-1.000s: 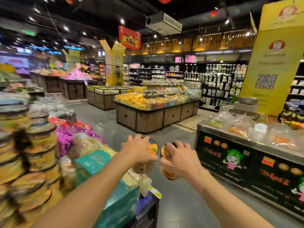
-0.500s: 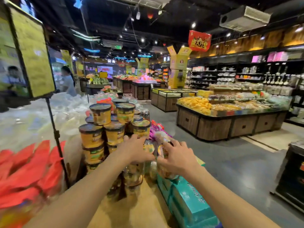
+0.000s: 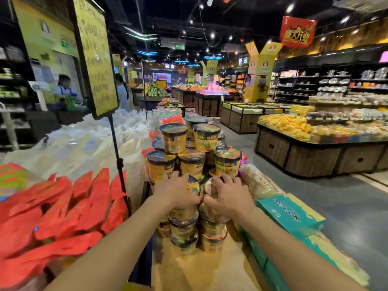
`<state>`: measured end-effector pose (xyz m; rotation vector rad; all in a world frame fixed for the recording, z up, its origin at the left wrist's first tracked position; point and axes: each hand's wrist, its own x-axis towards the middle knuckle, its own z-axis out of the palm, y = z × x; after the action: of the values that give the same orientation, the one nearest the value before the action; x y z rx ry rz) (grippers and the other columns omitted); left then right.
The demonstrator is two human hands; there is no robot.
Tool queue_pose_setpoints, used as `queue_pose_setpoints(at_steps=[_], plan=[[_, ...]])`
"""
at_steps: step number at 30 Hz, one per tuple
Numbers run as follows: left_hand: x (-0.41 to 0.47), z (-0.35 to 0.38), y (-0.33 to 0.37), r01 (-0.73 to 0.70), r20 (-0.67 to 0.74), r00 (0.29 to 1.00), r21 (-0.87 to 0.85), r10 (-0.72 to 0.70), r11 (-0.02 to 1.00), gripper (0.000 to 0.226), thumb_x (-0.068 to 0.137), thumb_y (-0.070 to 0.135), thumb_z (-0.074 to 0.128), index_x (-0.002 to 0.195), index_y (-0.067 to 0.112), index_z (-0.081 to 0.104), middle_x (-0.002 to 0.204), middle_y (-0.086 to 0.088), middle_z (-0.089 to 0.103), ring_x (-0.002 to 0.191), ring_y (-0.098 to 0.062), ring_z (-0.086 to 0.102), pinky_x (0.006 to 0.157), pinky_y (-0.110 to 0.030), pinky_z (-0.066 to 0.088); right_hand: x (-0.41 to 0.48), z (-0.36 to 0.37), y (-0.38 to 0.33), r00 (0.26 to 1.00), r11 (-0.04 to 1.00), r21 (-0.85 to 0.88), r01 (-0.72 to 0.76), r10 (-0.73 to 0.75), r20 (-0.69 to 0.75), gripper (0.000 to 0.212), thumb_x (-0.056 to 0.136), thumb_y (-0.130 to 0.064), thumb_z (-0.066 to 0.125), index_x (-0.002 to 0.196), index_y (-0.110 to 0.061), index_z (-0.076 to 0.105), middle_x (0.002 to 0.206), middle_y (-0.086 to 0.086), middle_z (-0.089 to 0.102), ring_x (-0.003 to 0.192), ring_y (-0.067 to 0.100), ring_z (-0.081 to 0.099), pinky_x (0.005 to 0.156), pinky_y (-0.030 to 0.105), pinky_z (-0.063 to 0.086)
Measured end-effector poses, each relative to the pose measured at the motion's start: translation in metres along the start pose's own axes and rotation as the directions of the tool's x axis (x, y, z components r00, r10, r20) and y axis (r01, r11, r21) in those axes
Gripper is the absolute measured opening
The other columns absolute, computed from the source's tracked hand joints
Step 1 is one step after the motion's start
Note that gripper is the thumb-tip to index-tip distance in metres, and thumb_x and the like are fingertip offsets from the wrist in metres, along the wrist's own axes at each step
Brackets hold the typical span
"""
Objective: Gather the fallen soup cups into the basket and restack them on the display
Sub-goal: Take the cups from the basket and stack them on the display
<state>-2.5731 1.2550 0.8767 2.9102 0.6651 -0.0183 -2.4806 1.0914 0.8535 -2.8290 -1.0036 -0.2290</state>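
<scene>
view: head
left hand [image 3: 177, 191]: fingers curled over the lid of a soup cup [image 3: 193, 186], gripping it from above.
right hand [image 3: 227, 196]: fingers curled over the lid of a second cup [image 3: 209, 187], just beside the first.
held cups: each directly above a near column of the stack [image 3: 190, 150]; whether they rest on it, cannot tell.
stack: yellow, dark-lidded cups in tiers on a tan cardboard top [image 3: 189, 267].
right: teal boxes [image 3: 289, 213].
left: red packets [image 3: 63, 206], yellow sign [image 3: 95, 55] on a pole.

Yellow, dark-lidded soup cups [image 3: 174, 141] stood upright in tiers on the display [image 3: 189, 274]; the left front cup [image 3: 194, 187] and right front cup [image 3: 210, 188] topped the nearest columns.
</scene>
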Motion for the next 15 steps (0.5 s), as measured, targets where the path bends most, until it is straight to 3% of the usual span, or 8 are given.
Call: queue_pose_setpoints(at_steps=[5,15], plan=[[0.024,0.018,-0.008,0.043,0.016,0.999,-0.037,-0.043,0.998,0.102,0.078,0.075,0.057,0.162,0.036,0.014,0.169,-0.002,0.012,0.151,-0.041,0.013,0.115,-0.065,0.028,0.026,0.019,0.002,0.999,1.0,0.017,0.006,-0.006,0.039,0.076,0.091,-0.069,0.04,0.155,-0.03,0.035,0.162,0.007,0.031,0.143,0.04,0.031,0.108,0.058,0.036],[0.058,0.047,-0.003,0.09,0.051,0.995,-0.058,-0.087,0.994,0.103,0.084,0.07,0.059,0.164,0.031,0.007,0.171,-0.004,0.005,0.153,-0.04,0.009,0.117,-0.06,0.025,0.062,0.063,0.012,0.996,1.0,0.016,0.012,-0.013,0.092,0.077,0.094,-0.07,0.036,0.157,-0.027,0.03,0.169,0.006,0.02,0.149,0.039,0.024,0.113,0.058,0.032]])
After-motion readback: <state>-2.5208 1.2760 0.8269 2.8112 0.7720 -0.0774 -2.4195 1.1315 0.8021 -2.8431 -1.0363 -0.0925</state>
